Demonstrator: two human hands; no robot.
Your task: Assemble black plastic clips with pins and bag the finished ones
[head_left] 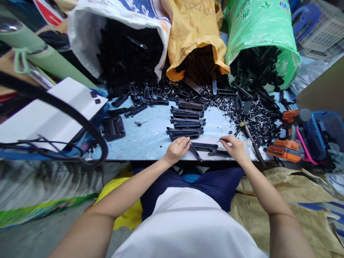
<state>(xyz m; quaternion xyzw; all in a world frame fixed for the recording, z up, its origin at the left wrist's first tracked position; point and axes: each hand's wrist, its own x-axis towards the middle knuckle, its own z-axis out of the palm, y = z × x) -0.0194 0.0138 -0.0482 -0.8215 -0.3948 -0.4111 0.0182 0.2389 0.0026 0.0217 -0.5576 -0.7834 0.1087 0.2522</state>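
Note:
My left hand, a ring on one finger, is closed in a pinch at the left end of a long black plastic bar. The bar lies near the table's front edge. To its right, my right hand pinches a thin metal pin between thumb and fingertip, apart from the bar. Below the bar, a short black arm points toward the edge, and another black piece lies under my right hand. Beyond my hands, several black plastic assemblies are lined up in a column.
White, yellow and green sacks spill black parts at the back. Loose pins and screws pile up at right, with a hammer and orange cordless drill. A black cable arches at left.

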